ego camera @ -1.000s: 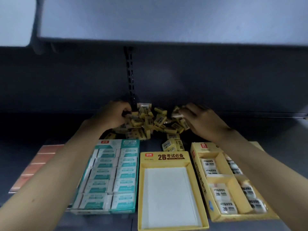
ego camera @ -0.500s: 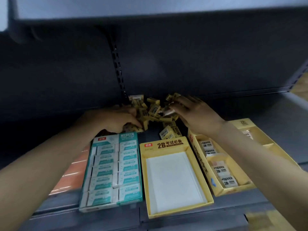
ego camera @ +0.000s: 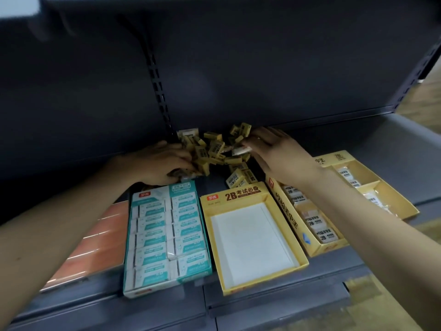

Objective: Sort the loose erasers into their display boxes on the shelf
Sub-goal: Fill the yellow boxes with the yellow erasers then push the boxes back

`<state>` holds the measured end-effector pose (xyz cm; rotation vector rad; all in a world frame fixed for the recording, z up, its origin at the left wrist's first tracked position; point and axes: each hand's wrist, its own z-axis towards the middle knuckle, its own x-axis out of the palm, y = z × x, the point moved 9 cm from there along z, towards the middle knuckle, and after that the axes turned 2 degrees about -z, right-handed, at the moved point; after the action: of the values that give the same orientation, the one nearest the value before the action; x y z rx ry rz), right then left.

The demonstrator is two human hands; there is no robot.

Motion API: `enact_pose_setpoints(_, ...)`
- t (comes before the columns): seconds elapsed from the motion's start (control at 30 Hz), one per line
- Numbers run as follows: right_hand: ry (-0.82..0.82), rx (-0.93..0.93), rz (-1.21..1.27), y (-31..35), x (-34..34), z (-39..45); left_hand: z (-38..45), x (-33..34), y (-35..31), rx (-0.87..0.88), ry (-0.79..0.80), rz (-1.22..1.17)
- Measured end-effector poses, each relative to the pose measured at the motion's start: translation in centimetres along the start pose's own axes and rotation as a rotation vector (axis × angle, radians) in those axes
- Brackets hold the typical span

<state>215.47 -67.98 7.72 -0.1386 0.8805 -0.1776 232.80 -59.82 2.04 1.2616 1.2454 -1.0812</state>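
The work surface is a dark grey metal shelf (ego camera: 393,149) with a slotted upright (ego camera: 158,89) in its back panel, seen under dim light.

The task items are small yellow-sleeved erasers in a loose pile (ego camera: 214,151) at the back of the shelf, at 12 o'clock from the empty yellow box (ego camera: 253,237). A few strays (ego camera: 241,177) lie just behind that box's printed header. Judged by size and wrapping, each eraser is light, firm with slight give, and not fragile. The paper sleeves should offer fair friction, though a sleeve may slide on its block. Best hold: pinch across the two long faces, or scoop several at once, since single pieces will tumble off the heap when neighbours are disturbed.

The left hand (ego camera: 160,166) lies at 9 o'clock of the pile, fingers curled into its near edge around what appear to be several erasers; the exact count cannot be told. The right hand (ego camera: 279,154) lies at 3 o'clock, fingertips pinching a pale wrapped eraser (ego camera: 241,150) at the pile's edge.

Outward from the empty box:
- 9 o'clock: a teal-and-white box (ego camera: 167,235), packed full with white erasers.
- 3 o'clock: a partitioned yellow box (ego camera: 317,249), part filled with white 2B erasers, partly hidden by the right forearm.
- Far left: an orange-pink panel (ego camera: 95,237); its nature cannot be told.

The yellow pile most likely belongs in the empty box, which has received nothing yet.
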Motion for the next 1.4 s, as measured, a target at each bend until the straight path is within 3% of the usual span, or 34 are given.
enact_pose_setpoints(0.43, 0.055, 0.091, 0.045, 0.0, -0.2, 0.2, -0.4, -1.6, -2.1, 0.034, -0.055, 0.163)
enact_pose_setpoints(0.67, 0.054, 0.172, 0.134, -1.0, -0.9, 0.1, -1.2, -3.7, -2.4, 0.054, -0.305, 0.020)
enact_pose_setpoints(1.0, 0.087, 0.196, 0.197, -2.7, -2.1, -0.1, -2.2, -7.2, -3.2, -0.371, -0.502, -0.362)
enact_pose_setpoints(1.17, 0.099, 0.333, 0.262, -5.8, -3.5, -0.9, -3.1, -10.2, -5.6, -0.492, -0.744, -0.278)
enact_pose_setpoints(1.4, 0.153, 0.384, 0.386, -7.0, -5.1, -3.0, -4.2, -8.2, -8.1, -0.836, -0.966, -0.902)
